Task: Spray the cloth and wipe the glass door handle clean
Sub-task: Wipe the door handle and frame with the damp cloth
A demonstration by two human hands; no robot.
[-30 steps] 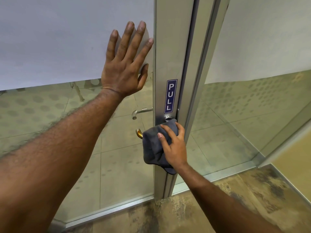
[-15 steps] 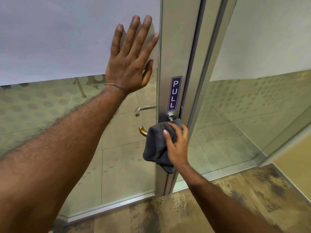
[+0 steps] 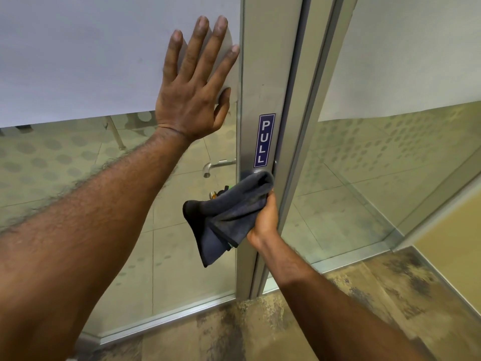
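Note:
My right hand (image 3: 264, 220) grips a dark grey cloth (image 3: 229, 212) against the metal door stile (image 3: 257, 82), just below the blue PULL sticker (image 3: 264, 140). The cloth covers the near handle, so the handle itself is hidden; only a small brass and green tip (image 3: 217, 194) peeks out at the cloth's upper left. A loose flap of cloth hangs down to the left. My left hand (image 3: 195, 87) lies flat with fingers spread on the frosted part of the glass door (image 3: 78, 61), beside the stile. A silver lever handle (image 3: 217, 165) shows through the glass on the far side.
A fixed glass panel (image 3: 390, 165) with frosted top stands to the right of the door frame. Mottled brown floor (image 3: 286, 329) runs along the bottom. A beige wall (image 3: 453, 243) is at the far right. Tiled floor shows behind the glass.
My right hand has turned under the cloth, palm side now at the stile's edge, and the cloth has swung open with a flap hanging left. The left hand stays on the glass.

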